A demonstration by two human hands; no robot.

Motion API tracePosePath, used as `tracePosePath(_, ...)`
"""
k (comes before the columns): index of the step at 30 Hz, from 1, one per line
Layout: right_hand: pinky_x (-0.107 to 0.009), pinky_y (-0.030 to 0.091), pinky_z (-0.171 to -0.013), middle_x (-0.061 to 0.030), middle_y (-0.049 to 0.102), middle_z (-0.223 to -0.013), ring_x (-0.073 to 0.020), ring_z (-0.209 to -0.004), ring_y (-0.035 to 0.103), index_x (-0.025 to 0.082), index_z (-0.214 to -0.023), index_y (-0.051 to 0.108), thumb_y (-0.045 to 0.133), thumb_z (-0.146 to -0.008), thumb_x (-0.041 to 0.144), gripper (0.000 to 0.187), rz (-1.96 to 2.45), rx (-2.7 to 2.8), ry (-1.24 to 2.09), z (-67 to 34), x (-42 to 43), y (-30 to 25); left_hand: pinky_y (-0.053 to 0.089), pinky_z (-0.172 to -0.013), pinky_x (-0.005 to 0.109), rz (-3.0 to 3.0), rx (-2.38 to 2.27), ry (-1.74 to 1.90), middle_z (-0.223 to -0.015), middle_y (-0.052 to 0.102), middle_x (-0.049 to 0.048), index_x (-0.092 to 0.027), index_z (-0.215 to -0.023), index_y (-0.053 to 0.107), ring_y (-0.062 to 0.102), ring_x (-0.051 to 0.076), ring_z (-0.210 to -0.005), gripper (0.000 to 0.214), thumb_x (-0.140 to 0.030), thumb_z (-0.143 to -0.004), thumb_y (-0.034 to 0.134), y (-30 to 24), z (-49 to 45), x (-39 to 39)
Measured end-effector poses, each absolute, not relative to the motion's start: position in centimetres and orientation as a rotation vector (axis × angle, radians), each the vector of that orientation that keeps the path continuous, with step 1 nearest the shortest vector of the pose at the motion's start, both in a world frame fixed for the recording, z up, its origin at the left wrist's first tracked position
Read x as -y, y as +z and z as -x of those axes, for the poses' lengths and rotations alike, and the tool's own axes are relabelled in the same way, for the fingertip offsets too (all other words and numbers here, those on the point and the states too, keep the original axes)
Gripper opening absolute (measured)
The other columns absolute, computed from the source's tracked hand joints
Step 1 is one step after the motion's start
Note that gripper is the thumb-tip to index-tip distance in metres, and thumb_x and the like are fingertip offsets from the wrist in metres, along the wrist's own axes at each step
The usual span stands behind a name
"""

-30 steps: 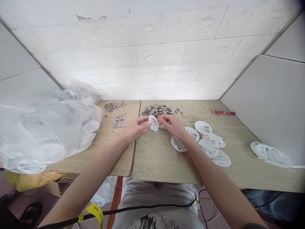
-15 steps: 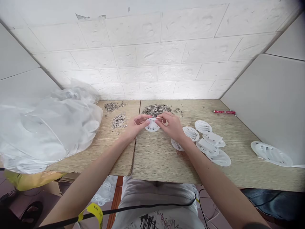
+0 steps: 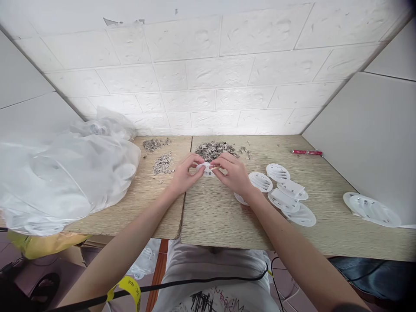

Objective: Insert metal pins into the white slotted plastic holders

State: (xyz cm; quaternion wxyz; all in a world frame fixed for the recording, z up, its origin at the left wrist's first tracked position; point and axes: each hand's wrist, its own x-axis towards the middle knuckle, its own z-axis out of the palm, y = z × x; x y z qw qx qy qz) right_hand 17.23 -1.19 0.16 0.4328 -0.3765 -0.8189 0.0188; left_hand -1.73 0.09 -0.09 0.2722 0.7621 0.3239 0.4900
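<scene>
A white round plastic disc (image 3: 207,172) with small metal pieces on it is held up between both hands, just in front of a pile of small metal parts (image 3: 214,150). My left hand (image 3: 187,174) grips its left edge with the thumb and fingers closed. At the right edge, my right hand (image 3: 230,173) is pinched, its thumb low and the fingers over the rim. Whether a small piece sits in its fingertips is too small to tell. Right of my right forearm lie several similar white discs (image 3: 260,182), some with metal strips, others bearing white rectangular boxes (image 3: 286,200).
Two smaller heaps of metal bits (image 3: 162,164) lie left of the table seam. A large translucent plastic bag (image 3: 71,173) fills the left side. A red pen-like tool (image 3: 307,152) lies by the right panel, and more white discs (image 3: 372,210) near the right edge.
The disc has tipped and shows less of its face. The fingers of both hands have shifted around its rim, with the right fingers reaching further over it.
</scene>
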Motion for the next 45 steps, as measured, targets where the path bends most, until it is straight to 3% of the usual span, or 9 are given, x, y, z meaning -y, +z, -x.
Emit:
tracePosePath(11, -0.029, 0.043, -0.068, -0.0062, 0.062, -0.078, -0.0181, -0.076, 0.057, 0.020, -0.086, 0.062, 0.049, -0.092, 0.026, 0.016, 0.915, 2.045, 0.078, -17.1, 1.2, 0.1, 0.048, -0.076, 0.031, -2.061, -0.836, 1.264, -0.092, 0.063, 0.0062, -0.021, -0.090, 0.064, 0.058, 0.019, -0.091, 0.010, -0.027, -0.085, 0.057, -0.2, 1.7, -0.2)
tracePosePath(18, -0.027, 0.042, -0.061, -0.0050, 0.063, -0.077, -0.0150, -0.068, 0.054, 0.019, -0.084, 0.065, 0.054, -0.089, 0.030, 0.016, 1.023, 1.921, 0.377, -16.5, 1.5, 0.5, 0.049, -0.064, 0.027, -1.804, -0.963, 1.202, -0.082, 0.066, 0.0042, -0.018, -0.087, 0.067, 0.059, 0.015, -0.074, 0.017, -0.033, -0.079, 0.065, -0.2, 1.4, -0.3)
tracePosePath(22, -0.027, 0.041, -0.060, -0.0033, 0.063, -0.076, -0.0139, -0.066, 0.053, 0.018, -0.082, 0.066, 0.061, -0.083, 0.034, 0.016, 1.120, 1.706, 0.655, -16.3, 1.5, 0.7, 0.051, -0.073, 0.033, -1.493, -0.879, 1.094, -0.092, 0.072, 0.0074, -0.017, -0.098, 0.071, 0.064, 0.020, -0.083, 0.033, -0.039, -0.073, 0.073, -0.1, 1.4, -0.6)
tracePosePath(25, -0.027, 0.039, -0.057, 0.0003, 0.056, -0.066, -0.0125, -0.061, 0.048, 0.018, -0.077, 0.064, 0.065, -0.078, 0.042, 0.024, 1.139, 1.498, 0.849, -16.7, 1.1, 0.7, 0.051, -0.082, 0.036, -1.269, -0.717, 1.003, -0.104, 0.072, 0.0084, -0.019, -0.109, 0.070, 0.066, 0.022, -0.092, 0.043, -0.035, -0.070, 0.078, 0.2, 1.6, -0.7)
tracePosePath(32, -0.024, 0.033, -0.047, 0.0041, 0.046, -0.055, -0.0089, -0.050, 0.038, 0.018, -0.073, 0.064, 0.070, -0.071, 0.051, 0.034, 1.194, 1.336, 1.137, -17.5, 0.6, 1.0, 0.055, -0.081, 0.038, -1.143, -0.580, 0.905, -0.119, 0.067, 0.0101, -0.021, -0.115, 0.068, 0.065, 0.025, -0.100, 0.052, -0.028, -0.066, 0.082, 0.4, 1.7, -0.6)
tracePosePath(35, -0.025, 0.037, -0.048, -0.0004, 0.054, -0.058, -0.0103, -0.052, 0.044, 0.017, -0.071, 0.064, 0.060, -0.079, 0.057, 0.041, 1.182, 1.305, 1.102, -17.4, 0.5, 1.0, 0.054, -0.086, 0.039, -1.141, -0.580, 0.923, -0.116, 0.069, 0.0107, -0.020, -0.111, 0.070, 0.065, 0.025, -0.102, 0.046, -0.033, -0.069, 0.081, 0.2, 1.7, -0.7)
tracePosePath(39, -0.028, 0.049, -0.061, -0.0097, 0.068, -0.080, -0.0162, -0.071, 0.060, 0.017, -0.073, 0.068, 0.044, -0.088, 0.064, 0.055, 1.134, 1.219, 0.995, -17.5, 0.5, 1.1, 0.049, -0.097, 0.042, -1.146, -0.589, 0.947, -0.111, 0.070, 0.0127, -0.015, -0.106, 0.072, 0.064, 0.027, -0.106, 0.042, -0.040, -0.072, 0.078, -0.1, 1.7, -0.9)
tracePosePath(42, -0.030, 0.051, -0.058, -0.0095, 0.066, -0.071, -0.0164, -0.063, 0.060, 0.017, -0.072, 0.069, 0.037, -0.089, 0.069, 0.063, 1.090, 1.200, 0.947, -17.6, 0.8, 1.3, 0.046, -0.101, 0.044, -1.109, -0.612, 0.957, -0.108, 0.070, 0.0135, -0.014, -0.103, 0.072, 0.063, 0.027, -0.108, 0.043, -0.043, -0.072, 0.077, -0.5, 1.5, -1.0)
tracePosePath(45, -0.032, 0.054, -0.057, -0.0079, 0.064, -0.068, -0.0163, -0.059, 0.061, 0.017, -0.076, 0.067, 0.042, -0.085, 0.072, 0.061, 1.015, 1.241, 0.952, -17.3, 0.9, 1.4, 0.046, -0.101, 0.044, -1.077, -0.607, 0.957, -0.106, 0.071, 0.0133, -0.014, -0.101, 0.072, 0.063, 0.028, -0.109, 0.043, -0.045, -0.072, 0.077, -0.8, 1.3, -1.1)
